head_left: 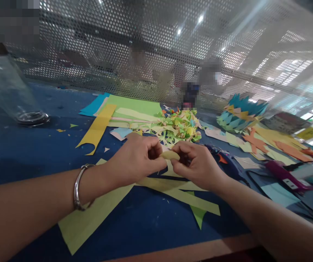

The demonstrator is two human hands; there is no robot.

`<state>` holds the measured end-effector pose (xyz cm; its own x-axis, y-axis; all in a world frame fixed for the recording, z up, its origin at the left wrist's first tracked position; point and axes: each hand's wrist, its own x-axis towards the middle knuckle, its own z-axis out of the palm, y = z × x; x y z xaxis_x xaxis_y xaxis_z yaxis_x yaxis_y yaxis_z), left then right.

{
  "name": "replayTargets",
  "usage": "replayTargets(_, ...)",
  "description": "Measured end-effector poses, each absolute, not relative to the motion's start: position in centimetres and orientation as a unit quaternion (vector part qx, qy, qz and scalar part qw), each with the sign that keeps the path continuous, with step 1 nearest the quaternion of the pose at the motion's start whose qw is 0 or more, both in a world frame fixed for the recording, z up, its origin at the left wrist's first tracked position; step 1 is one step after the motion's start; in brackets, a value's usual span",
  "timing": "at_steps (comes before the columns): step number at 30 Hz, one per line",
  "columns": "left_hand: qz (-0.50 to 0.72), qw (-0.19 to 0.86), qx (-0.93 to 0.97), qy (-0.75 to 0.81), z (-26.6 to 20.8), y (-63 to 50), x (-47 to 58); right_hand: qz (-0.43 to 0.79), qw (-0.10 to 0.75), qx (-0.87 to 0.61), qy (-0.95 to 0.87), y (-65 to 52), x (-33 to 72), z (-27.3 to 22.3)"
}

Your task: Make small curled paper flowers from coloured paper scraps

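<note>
A small yellow-green paper piece [169,155] is pinched between my two hands, a little above the table. My left hand [138,154], with a silver bangle on its wrist, grips the left end between thumb and fingers. My right hand [197,163] grips the other end the same way. Under and around them lie a pale green paper sheet [96,211], a long pale green strip [194,198] and a pointed green scrap [199,214]. Just beyond the hands is a heap of curled green and yellow paper bits [185,125].
A clear bottle [11,91] stands at left. Stacked sheets [137,105] and a yellow strip [98,125] lie farther back. At right are a blue paper crown [239,112], a dark blue tool [231,163], a purple power strip [289,178] and cables. A perforated screen [104,47] borders the table.
</note>
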<state>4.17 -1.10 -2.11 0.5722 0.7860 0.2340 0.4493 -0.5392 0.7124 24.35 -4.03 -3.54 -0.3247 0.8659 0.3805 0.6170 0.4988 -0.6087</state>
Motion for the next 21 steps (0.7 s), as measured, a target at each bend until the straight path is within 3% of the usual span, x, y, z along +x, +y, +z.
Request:
replayTargets(13,0.297,0.239,0.871,0.31,-2.3,-1.0,4.5,0.16,0.315,-0.483,-0.801,-3.6,24.6,-4.1)
replayTargets(21,0.268,0.37,0.834,0.309,-2.5,-0.6,4.4,0.156,0.303,-0.481,-0.807,-3.7,24.5,-4.0)
